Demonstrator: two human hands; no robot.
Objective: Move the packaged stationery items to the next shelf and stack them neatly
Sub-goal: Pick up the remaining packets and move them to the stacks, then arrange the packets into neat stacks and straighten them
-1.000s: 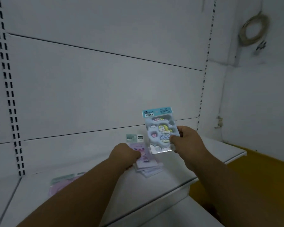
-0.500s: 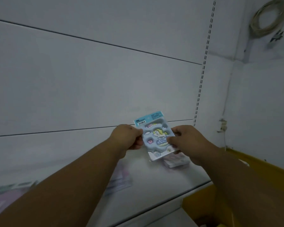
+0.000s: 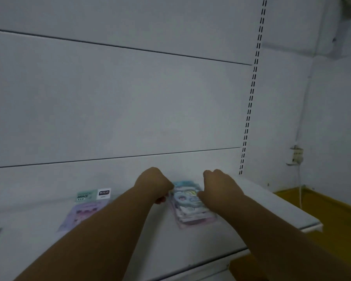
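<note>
Hands, left [image 3: 153, 184] and right [image 3: 219, 188], gripping flat glossy blue packet [image 3: 185, 196] atop pastel stack [image 3: 193, 219].

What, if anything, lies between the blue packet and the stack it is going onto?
Nothing visible: the blue packet already lies on top of the stack, with the left hand and right hand at its sides.

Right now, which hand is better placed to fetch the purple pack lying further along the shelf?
Left, probably. The left hand is on the near side of the stack, closer to the purple pack; the right hand would have to cross over.
</note>
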